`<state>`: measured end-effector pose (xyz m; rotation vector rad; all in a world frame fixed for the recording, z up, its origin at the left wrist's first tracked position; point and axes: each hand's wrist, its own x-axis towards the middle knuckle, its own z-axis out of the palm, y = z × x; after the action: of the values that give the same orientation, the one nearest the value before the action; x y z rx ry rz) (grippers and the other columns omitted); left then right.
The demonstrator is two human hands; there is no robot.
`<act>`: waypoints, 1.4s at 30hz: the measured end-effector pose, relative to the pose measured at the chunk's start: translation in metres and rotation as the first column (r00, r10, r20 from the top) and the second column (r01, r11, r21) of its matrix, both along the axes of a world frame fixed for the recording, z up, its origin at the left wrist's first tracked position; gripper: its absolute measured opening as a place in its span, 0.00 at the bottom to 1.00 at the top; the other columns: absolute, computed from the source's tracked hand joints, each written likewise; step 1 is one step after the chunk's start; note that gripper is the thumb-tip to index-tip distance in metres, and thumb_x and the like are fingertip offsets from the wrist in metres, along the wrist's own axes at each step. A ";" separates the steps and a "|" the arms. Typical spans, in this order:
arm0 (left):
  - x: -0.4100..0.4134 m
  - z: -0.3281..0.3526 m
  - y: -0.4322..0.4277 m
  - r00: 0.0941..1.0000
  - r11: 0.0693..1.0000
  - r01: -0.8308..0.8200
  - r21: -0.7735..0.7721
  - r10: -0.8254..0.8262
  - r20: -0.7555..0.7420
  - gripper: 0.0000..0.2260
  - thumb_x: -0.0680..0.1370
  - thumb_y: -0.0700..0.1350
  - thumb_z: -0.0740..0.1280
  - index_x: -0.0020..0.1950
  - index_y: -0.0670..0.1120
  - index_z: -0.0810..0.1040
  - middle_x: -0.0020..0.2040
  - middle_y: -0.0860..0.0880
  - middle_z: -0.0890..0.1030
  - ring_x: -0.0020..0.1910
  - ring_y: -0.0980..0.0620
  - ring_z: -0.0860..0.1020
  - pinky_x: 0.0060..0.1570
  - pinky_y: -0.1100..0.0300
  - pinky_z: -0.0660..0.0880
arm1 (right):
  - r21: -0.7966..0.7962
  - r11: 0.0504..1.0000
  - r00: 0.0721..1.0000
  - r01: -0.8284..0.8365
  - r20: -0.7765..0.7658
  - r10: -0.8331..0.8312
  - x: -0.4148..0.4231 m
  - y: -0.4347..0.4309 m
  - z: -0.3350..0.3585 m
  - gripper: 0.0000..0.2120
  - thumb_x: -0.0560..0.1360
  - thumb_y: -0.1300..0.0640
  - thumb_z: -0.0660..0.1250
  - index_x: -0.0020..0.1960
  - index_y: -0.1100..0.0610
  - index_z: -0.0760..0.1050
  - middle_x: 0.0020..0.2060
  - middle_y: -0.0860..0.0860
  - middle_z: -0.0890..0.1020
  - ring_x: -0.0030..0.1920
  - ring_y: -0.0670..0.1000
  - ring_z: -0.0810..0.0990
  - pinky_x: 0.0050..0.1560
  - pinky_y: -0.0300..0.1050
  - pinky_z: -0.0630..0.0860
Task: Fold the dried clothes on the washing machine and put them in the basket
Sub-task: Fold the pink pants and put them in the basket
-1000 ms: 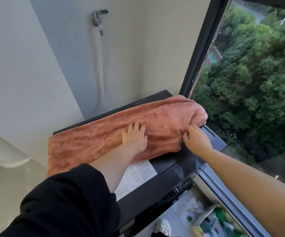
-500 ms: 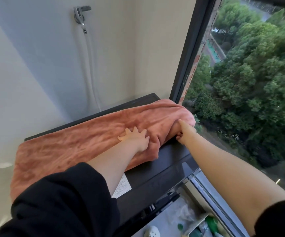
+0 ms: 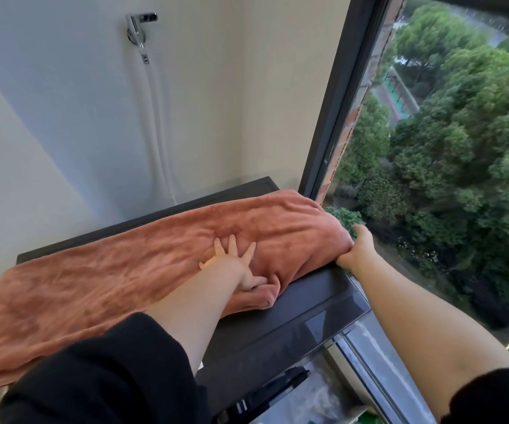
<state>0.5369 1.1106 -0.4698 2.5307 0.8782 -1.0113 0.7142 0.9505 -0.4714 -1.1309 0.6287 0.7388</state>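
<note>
A long salmon-pink towel [image 3: 124,270], folded lengthwise, lies across the black top of the washing machine [image 3: 308,304]. My left hand [image 3: 231,264] lies flat on the towel's middle with fingers spread, pressing it down. At the towel's right end my right hand [image 3: 358,249] grips the bunched edge near the window. The towel's left end hangs over the machine's left side. No basket is in view.
A large window [image 3: 445,148] with a dark frame runs close along the right, trees far below. A chrome tap [image 3: 138,29] with a white hose is on the wall behind the machine. Clutter shows on the floor [image 3: 323,402] between machine and window.
My right hand has slid from the towel's front right corner around to its right end and taken hold there. The left hand's fingers have spread wider. The view has shifted.
</note>
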 end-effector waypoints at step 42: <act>-0.026 0.057 0.046 0.071 0.086 -0.336 -0.938 0.995 0.066 0.13 0.72 0.36 0.57 0.27 0.45 0.67 0.24 0.48 0.70 0.26 0.48 0.72 0.35 0.60 0.69 | -0.860 0.509 0.119 -0.027 0.503 0.856 -0.059 0.023 0.027 0.21 0.68 0.68 0.62 0.59 0.55 0.66 0.53 0.54 0.76 0.50 0.57 0.76 0.43 0.49 0.73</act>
<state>0.5110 1.1561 -0.4125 1.0007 1.0146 0.2164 0.6555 0.9738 -0.4440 -2.3167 -0.7395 0.1824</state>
